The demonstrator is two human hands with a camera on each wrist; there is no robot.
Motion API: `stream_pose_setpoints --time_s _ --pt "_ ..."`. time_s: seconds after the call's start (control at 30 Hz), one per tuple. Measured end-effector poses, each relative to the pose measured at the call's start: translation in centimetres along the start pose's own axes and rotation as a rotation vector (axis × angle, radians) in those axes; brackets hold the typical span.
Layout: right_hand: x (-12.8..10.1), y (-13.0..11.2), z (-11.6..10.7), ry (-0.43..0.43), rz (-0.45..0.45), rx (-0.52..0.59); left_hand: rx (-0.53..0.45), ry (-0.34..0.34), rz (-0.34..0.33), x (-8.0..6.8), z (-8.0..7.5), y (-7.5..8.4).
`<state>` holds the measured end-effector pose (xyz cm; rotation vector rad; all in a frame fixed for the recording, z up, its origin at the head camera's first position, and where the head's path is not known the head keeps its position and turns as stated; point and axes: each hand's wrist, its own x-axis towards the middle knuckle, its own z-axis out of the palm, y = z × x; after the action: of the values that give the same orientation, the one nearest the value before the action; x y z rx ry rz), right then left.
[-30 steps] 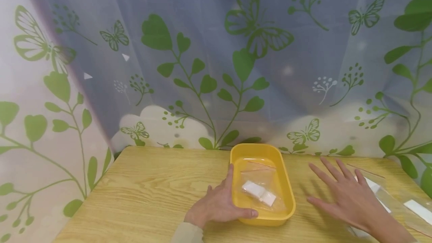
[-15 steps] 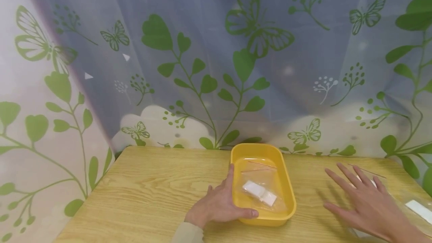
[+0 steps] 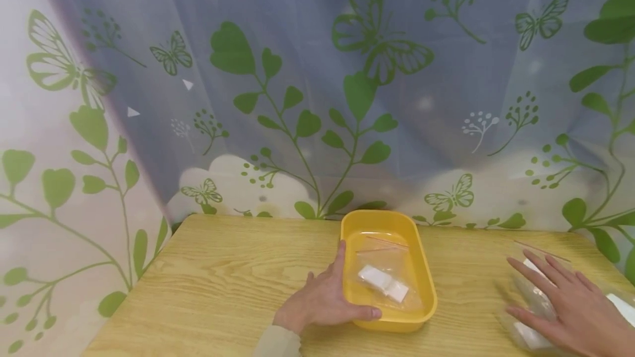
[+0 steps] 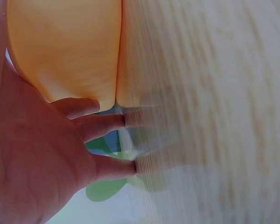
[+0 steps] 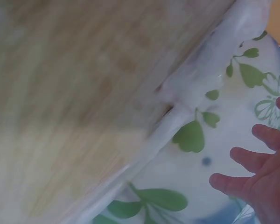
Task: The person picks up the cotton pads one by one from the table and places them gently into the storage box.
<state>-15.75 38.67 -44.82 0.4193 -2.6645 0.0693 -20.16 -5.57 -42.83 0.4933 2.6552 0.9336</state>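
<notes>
My left hand (image 3: 322,304) rests against the near left corner of the yellow tray (image 3: 426,285), thumb curled along its front wall, fingers lying up the side; from the left wrist view the fingertips touch the wooden table (image 3: 223,274) beside the tray wall. A light bracing hold, not a clamp. Inside the tray lies a clear zip bag (image 3: 384,277) with a red seal strip and two small white pieces in it, flat on the floor of the tray.

Over on the right, my right hand (image 3: 575,313) is spread wide, fingers straight, hovering over or just touching the loose clear bags (image 3: 533,313) near the table's right edge. I can't tell from here whether the palm is pressing them. It holds nothing.

My read: the work is picking one bag off that slippery pile. To do it well I'd press lightly with the fingertips so only the top bag slides, then pinch it at the seal edge where the plastic is stiffest. Keep the left hand steady on the tray so it doesn't skate on the smooth wood.
</notes>
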Motion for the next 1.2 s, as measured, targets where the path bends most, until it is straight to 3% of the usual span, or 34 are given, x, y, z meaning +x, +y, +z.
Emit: stream_pose_setpoints --time_s 0.4,0.73,0.93,1.1,1.2 --pt "-2.0 3.5 0.3 0.006 0.074 0.038 0.003 -0.001 -0.005 0.0 0.0 0.1" --pt "-3.3 3.7 1.6 0.078 -0.004 0.122 -0.006 0.002 -0.007 0.2 0.1 -0.1" --pt "-3.9 4.2 1.6 -0.065 0.009 0.079 -0.006 -0.006 -0.013 0.1 0.1 0.0" --pt "-3.8 4.3 1.7 -0.056 -0.058 0.104 -0.002 -0.003 -0.005 0.1 0.1 -0.1" --pt "-3.7 4.4 1.5 -0.112 -0.061 0.088 -0.007 -0.002 -0.002 0.1 0.1 -0.1"
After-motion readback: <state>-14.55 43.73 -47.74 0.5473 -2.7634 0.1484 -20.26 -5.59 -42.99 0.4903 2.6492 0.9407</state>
